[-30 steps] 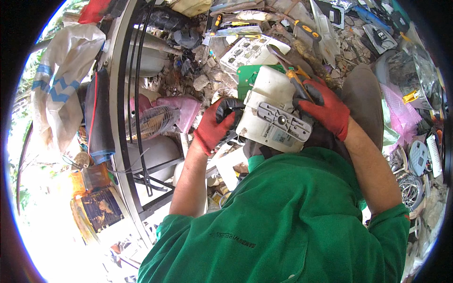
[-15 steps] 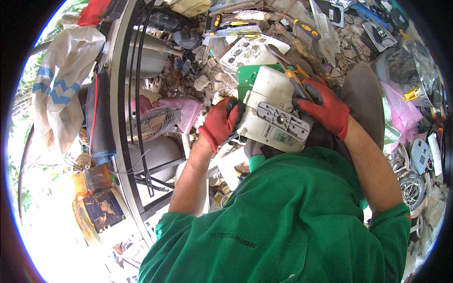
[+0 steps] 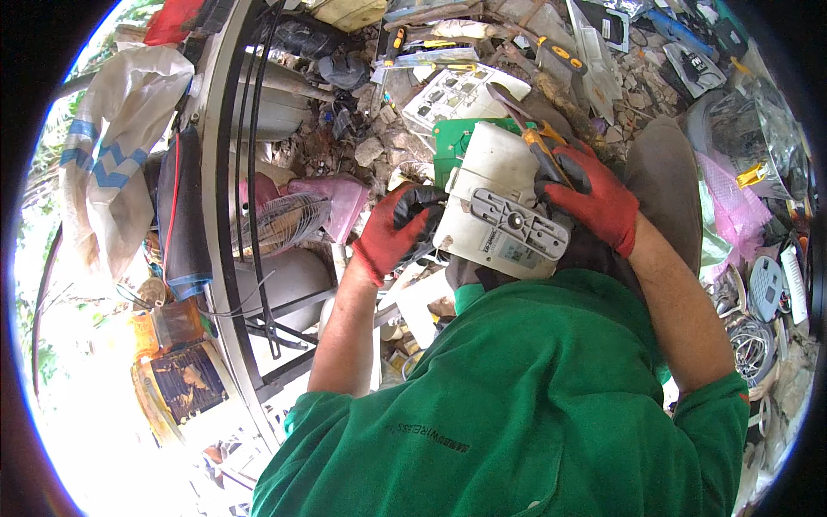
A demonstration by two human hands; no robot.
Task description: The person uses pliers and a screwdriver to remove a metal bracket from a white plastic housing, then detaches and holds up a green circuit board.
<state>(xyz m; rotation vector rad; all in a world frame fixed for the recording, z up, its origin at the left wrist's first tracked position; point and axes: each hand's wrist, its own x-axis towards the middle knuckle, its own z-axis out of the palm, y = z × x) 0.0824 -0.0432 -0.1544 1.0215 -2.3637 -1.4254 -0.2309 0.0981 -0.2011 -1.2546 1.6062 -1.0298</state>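
A white plastic casing (image 3: 482, 177) with a grey slotted bracket (image 3: 517, 222) on it lies tilted across my lap. A green circuit board (image 3: 452, 142) shows behind its upper left edge. At the casing's left edge is my left hand (image 3: 398, 228), in a red and black glove, its fingers curved with thumb and forefinger apart. My right hand (image 3: 596, 194), gloved alike, is closed around pliers (image 3: 544, 153) with yellow and black handles, at the casing's right side. The metal jaws point up and left, past the casing's top. Part of the right fingers is hidden.
A metal frame (image 3: 220, 172) with black cables stands at the left, beside a fan guard (image 3: 289, 222). Beyond the casing lies a white panel with cut-outs (image 3: 461, 95) among rubble and hand tools. Plastic bags and a cable coil (image 3: 754, 349) lie to the right.
My left hand has shifted slightly left, and its thumb and forefinger have parted. The casing and the right hand with the pliers have barely moved.
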